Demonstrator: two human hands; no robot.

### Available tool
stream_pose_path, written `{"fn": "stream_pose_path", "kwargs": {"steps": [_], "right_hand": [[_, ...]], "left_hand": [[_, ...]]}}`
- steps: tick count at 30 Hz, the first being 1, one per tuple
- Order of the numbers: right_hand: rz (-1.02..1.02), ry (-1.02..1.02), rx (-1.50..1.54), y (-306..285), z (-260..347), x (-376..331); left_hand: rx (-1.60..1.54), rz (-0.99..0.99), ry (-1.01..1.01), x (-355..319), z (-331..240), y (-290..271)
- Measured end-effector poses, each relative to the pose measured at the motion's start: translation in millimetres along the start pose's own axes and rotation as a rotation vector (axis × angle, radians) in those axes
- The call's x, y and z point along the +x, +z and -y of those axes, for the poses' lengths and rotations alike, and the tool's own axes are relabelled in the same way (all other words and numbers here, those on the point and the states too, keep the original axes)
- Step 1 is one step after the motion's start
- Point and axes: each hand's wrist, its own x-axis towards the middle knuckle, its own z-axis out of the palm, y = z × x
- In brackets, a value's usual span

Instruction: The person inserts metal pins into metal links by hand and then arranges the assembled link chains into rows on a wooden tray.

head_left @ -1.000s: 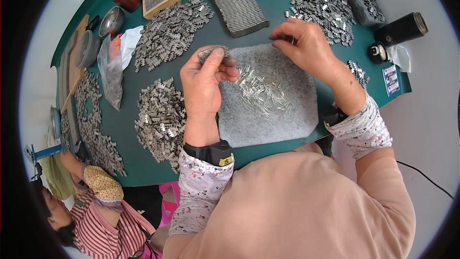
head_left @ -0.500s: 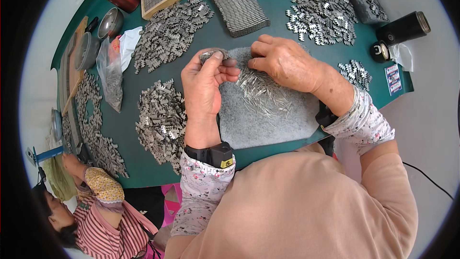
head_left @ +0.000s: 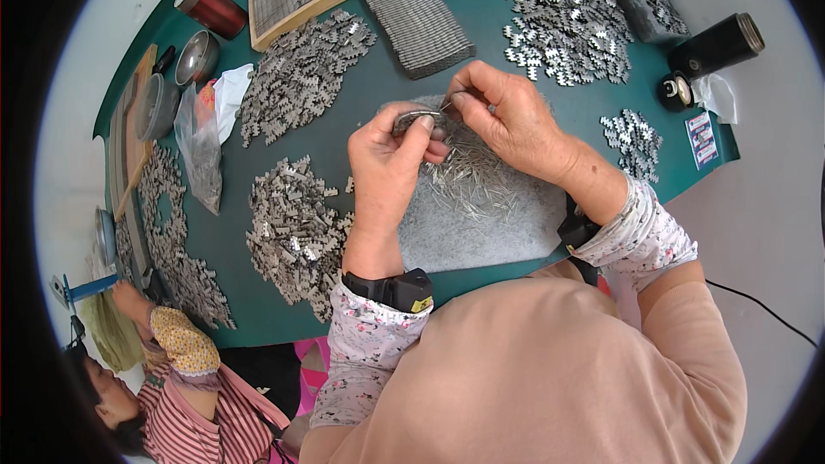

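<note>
My left hand (head_left: 378,176) is closed around a small grey metal piece (head_left: 413,118), apparently a short stack of thin link plates, with the thumb pressing on it. My right hand (head_left: 520,125) pinches a thin metal pin (head_left: 446,105) between thumb and fingertips, close to the piece's right end. Whether the pin touches the piece I cannot tell. Under both hands lies a heap of loose, needle-like pins (head_left: 473,180) on a grey felt mat (head_left: 490,245). Left of my left wrist is a mound of toothed metal link plates (head_left: 296,232).
More link plates lie in heaps at far left (head_left: 305,73) and far right (head_left: 567,17). A block of assembled link strips (head_left: 417,21) stands beyond my hands. A black flask (head_left: 718,45) and red cup (head_left: 210,7) stand on the table. Another person (head_left: 193,378) works at lower left.
My right hand has lifted from the pin heap to the metal piece, a pin now showing at its fingertips. My left hand has shifted right, and the view has moved slightly.
</note>
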Motion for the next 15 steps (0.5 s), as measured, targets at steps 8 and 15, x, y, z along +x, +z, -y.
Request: {"fn": "stream_pose_path", "kwargs": {"steps": [8, 15], "right_hand": [[0.025, 0.027, 0.026, -0.5, 0.0, -3.2], [-0.001, -0.220, -0.184, 0.3, -2.1, -4.0]], "left_hand": [[-0.030, 0.049, 0.011, -1.8, 2.7, 4.4], [0.174, -0.028, 0.150, -3.6, 9.8, 10.8]]}}
